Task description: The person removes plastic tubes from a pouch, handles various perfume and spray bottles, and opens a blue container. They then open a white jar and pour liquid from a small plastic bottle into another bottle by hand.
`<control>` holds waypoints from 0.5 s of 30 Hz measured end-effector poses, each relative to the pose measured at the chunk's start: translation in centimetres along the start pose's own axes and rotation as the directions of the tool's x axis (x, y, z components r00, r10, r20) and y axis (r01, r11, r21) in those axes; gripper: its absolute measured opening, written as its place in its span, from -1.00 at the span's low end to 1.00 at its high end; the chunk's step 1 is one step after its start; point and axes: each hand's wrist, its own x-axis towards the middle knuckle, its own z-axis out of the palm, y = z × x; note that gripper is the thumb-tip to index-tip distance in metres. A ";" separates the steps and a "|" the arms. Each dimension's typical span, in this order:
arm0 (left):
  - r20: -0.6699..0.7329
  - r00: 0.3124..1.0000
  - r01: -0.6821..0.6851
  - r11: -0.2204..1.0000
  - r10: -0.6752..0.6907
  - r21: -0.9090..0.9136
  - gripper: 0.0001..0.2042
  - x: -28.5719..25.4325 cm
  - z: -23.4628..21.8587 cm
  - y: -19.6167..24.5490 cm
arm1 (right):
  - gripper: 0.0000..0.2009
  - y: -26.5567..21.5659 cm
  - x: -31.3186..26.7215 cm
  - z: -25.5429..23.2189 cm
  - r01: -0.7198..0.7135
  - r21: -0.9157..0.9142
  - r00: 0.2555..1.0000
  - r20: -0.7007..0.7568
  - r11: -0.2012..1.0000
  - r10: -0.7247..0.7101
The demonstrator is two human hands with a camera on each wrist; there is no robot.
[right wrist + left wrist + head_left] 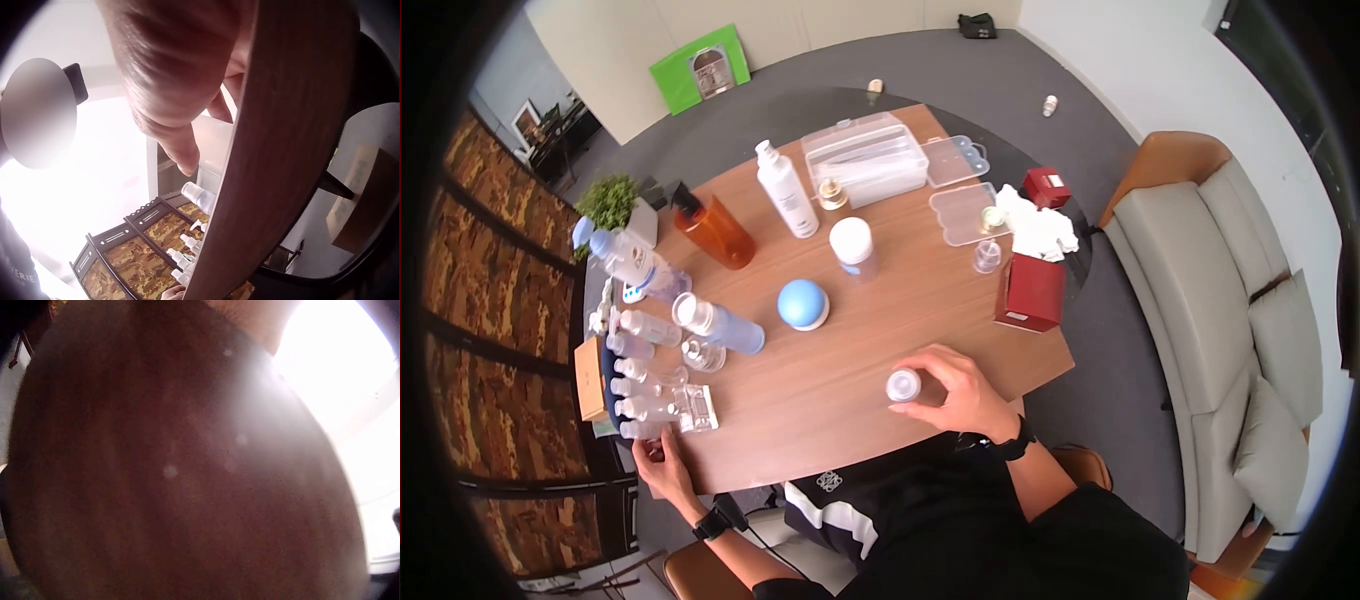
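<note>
My right hand curls its thumb and index finger round a small bottle with a translucent cap, close over the table's front part. In the right wrist view, the thumb points down beside the table edge, and the small bottle is hidden. At the table's left front corner my left hand rests loosely bent, its fingertips beside the nearest of several small frosted bottles. A square clear glass bottle stands near that row. Mostly the dark underside of the table fills the left wrist view.
Farther in are a blue-domed jar, a clear-capped blue bottle, a white-lidded jar, an amber pump bottle and a white pump bottle. A clear plastic case lies behind, red boxes at right.
</note>
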 end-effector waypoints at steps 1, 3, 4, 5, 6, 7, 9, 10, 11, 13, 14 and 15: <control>-0.019 0.999 -0.032 0.999 0.032 0.012 -0.66 -0.1 0.0 0.1 | -0.57 0.0 0.0 0.0 -0.005 -0.017 1.000 -0.004 1.000 0.005; -0.060 0.994 -0.087 0.996 0.088 0.018 -0.71 -0.3 0.2 1.0 | -0.57 -0.1 -0.1 -0.2 -0.016 -0.041 1.000 -0.010 0.999 0.016; -0.020 0.999 -0.048 0.999 0.049 0.021 -0.72 -0.2 0.0 0.4 | -0.57 -0.1 0.0 -0.2 -0.005 -0.036 1.000 -0.006 0.999 0.005; 0.015 1.000 -0.022 1.000 0.022 -0.004 -0.72 -0.1 -0.2 0.4 | -0.57 -0.1 0.1 -0.1 -0.010 -0.045 1.000 -0.005 0.999 0.010; 0.058 0.998 0.010 1.000 -0.009 -0.026 -0.71 -0.2 -0.3 0.7 | -0.57 -0.1 0.0 0.0 -0.021 -0.054 1.000 -0.002 0.998 0.021; 0.059 0.998 0.020 1.000 -0.019 -0.019 -0.71 -0.2 -0.3 1.1 | -0.57 0.0 0.1 0.1 -0.026 -0.052 1.000 0.009 0.998 0.026; 0.026 0.999 -0.023 0.998 0.025 -0.067 -0.67 -0.3 -0.1 1.8 | -0.56 0.1 0.0 0.1 -0.028 -0.023 1.000 -0.014 0.999 0.027; 0.027 0.999 -0.018 0.998 0.019 -0.063 -0.67 -0.3 0.0 1.8 | -0.56 0.1 -0.1 0.1 -0.031 -0.022 0.999 -0.008 0.999 0.031; 0.023 1.000 -0.013 0.997 0.015 -0.070 -0.65 -0.3 0.0 1.6 | -0.56 0.1 -0.1 0.1 -0.038 -0.018 0.999 -0.011 0.999 0.038; 0.026 1.000 0.000 0.997 0.002 -0.072 -0.58 -0.3 0.0 1.1 | -0.56 0.0 0.0 0.2 -0.022 -0.029 1.000 -0.018 0.999 0.022; 0.018 1.000 0.011 0.998 -0.010 -0.065 -0.58 -0.4 -0.1 0.8 | -0.56 0.1 0.1 0.2 -0.018 -0.025 1.000 -0.003 1.000 0.018; 0.003 1.000 0.009 0.997 -0.008 -0.076 -0.56 -0.5 0.0 1.2 | -0.56 0.1 0.1 0.2 -0.036 -0.022 0.999 -0.007 0.999 0.036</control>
